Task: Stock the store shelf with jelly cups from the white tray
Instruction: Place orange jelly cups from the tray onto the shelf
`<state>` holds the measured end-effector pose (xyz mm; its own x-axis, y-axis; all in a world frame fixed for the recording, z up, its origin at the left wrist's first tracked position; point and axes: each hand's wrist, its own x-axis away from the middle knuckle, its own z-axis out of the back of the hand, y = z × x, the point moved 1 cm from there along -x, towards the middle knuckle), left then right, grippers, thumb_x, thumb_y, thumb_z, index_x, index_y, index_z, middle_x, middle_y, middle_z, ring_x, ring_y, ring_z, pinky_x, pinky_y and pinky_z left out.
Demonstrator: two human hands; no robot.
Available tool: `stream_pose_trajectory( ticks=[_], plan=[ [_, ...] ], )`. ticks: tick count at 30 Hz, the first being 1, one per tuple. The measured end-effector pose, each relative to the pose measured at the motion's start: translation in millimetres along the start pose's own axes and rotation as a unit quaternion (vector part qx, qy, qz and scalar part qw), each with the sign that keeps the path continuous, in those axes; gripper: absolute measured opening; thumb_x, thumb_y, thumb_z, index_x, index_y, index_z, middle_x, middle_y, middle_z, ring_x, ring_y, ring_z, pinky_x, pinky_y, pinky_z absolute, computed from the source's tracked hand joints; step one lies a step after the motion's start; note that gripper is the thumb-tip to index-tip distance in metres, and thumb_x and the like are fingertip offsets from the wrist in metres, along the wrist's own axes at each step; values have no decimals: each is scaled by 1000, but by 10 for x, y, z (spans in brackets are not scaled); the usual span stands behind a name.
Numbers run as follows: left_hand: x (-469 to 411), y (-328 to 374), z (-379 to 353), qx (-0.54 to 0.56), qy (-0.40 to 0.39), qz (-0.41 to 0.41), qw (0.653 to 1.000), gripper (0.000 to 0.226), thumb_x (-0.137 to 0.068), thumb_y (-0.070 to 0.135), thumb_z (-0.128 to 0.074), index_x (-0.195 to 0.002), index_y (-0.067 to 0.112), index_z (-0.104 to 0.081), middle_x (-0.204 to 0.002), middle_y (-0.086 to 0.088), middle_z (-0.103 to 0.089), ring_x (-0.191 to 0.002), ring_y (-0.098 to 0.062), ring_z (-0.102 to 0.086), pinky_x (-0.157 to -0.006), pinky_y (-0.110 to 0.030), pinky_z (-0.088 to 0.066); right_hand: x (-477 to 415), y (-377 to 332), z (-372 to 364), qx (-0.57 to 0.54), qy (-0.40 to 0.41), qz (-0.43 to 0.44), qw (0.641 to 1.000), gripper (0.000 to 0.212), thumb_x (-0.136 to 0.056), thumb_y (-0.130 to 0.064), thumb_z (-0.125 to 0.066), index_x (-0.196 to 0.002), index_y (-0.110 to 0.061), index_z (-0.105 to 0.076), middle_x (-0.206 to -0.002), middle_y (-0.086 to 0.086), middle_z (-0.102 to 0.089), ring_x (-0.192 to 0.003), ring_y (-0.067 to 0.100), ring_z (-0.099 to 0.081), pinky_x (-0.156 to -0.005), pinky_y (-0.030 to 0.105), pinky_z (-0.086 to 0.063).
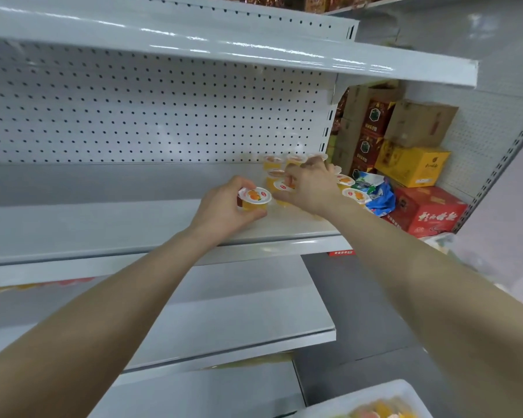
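Head view, looking at a white metal store shelf (118, 227) with a perforated back panel (163, 116).

Left hand (224, 208): reaching over the shelf's front edge, with fingers and thumb curled round one orange jelly cup (254, 202). The cup is upright with its printed lid facing up. It is at the shelf surface, just left of the stocked group. Whether its base rests on the shelf cannot be told.

Right hand (313, 185): extended into the group of jelly cups (349, 188) at the right end of the same shelf. The thumb lies against the lid of one cup and the fingers reach towards the back row. The hand covers the middle of the group, so whether it grips a cup or only touches them cannot be told.

The visible cups in the group are upright and close together, in rows running from the back panel towards the front edge.

White tray (360, 395): at the lower right corner of the view, well below the shelf and partly cut off. Its contents are blurred, showing yellow and pink.

An upper shelf (239, 46) overhangs the work area, and a lower shelf (239, 312) sits beneath it.

To the right of the shelving there is a stack of goods: a brown carton (420, 122), a yellow box (411, 167), a red box (432, 212) and a blue-and-white bag (376, 191).
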<state>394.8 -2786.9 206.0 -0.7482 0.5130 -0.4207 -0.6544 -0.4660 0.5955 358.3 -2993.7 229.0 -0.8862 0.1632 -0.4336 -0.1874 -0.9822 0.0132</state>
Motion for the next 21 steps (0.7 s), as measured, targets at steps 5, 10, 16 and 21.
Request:
stream_pose_trajectory(
  ticks=[5,10,16,21],
  plan=[
    [-58,185,-136,14,-27,-21,999,47,-74,41,-79,-113,27,-56,-97,7,-65,-80,-14,-58,-67,-26,-43,43,283,98,-2,126,-7,992,32,-94,-49,-51,-100,-21,-66,-107,5,-68,-114,30,-50,-86,40,-32],
    [-124,405,-354,5,-53,-48,997,41,-73,43,-79,-100,30,-51,-96,9,-64,-79,-15,-59,-67,-31,-48,184,573,147,43,194,-8,980,27,-93,-35,-49,-109,-19,-63,-104,6,-68,-101,31,-54,-83,42,-37],
    [-162,440,-594,-21,-37,-42,998,42,-72,47,-79,-93,29,-46,-88,6,-62,-77,-19,-58,-62,-29,-34,335,719,120,57,214,-13,975,25,-92,-31,-51,-109,-18,-63,-99,5,-65,-98,30,-55,-81,42,-39],
    [-127,415,-640,-49,-6,-62,997,43,-75,48,-77,-96,28,-45,-89,3,-64,-78,-23,-58,-65,-31,-41,423,763,67,57,197,-22,978,28,-94,-33,-48,-112,-18,-64,-104,4,-66,-104,29,-55,-84,42,-39]
  ],
)
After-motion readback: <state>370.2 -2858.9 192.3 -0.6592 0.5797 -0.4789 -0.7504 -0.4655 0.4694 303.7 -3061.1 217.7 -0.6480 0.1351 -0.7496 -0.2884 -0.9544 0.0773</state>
